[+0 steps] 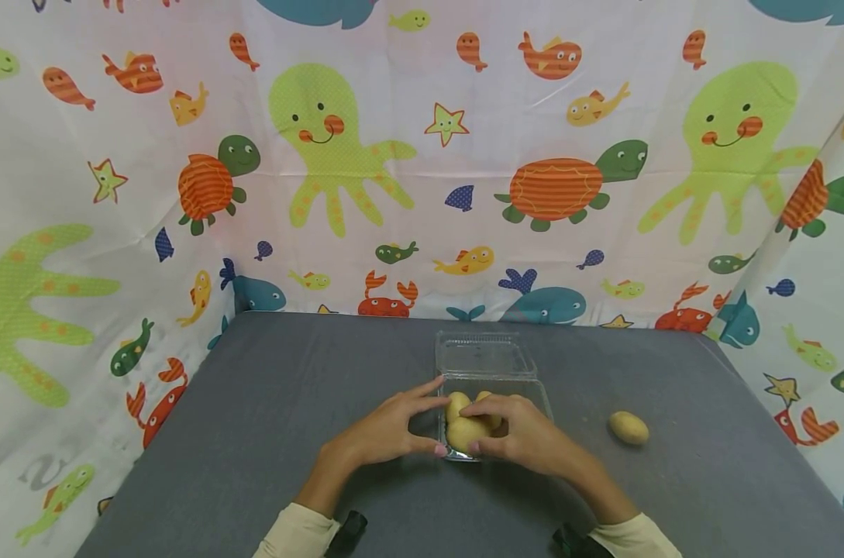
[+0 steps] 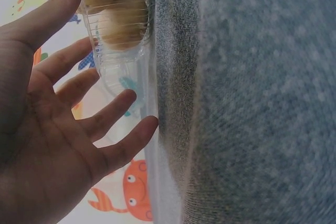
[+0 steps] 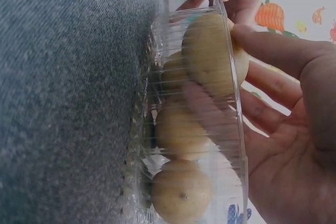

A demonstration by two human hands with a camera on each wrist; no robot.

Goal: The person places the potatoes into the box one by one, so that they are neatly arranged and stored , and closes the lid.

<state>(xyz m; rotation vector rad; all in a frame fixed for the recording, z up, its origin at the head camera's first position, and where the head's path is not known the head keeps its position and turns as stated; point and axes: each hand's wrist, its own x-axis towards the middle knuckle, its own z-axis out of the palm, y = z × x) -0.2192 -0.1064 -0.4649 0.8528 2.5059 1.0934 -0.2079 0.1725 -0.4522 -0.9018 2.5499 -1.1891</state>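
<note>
The step in hand looks like settling a potato [image 1: 463, 434] at the front left corner of the box [image 1: 461, 456]. The right hand [image 1: 522, 434] grips this potato, thumb toward the box's front and fingers curled over from behind, with the wrist reaching in from the box's right. In the right wrist view the potato sits high, its top at the box's rim, and at least three other potatoes [image 3: 181, 129] lie lower within.

To do it well, I would lower the potato into contact before loosening the fingers, and turn it so that nothing stands above the rim. Thin walls probably flex, so light pressure is best.

The left hand [image 1: 387, 426] is spread in a wide C at the box's left side, thumb at the front corner, fingers nearly straight toward the back; it seems a good brace against sliding. The lid [image 1: 487, 358] lies folded open behind the box, and a loose potato [image 1: 628, 428] rests well to its right on the table [image 1: 254, 426].
</note>
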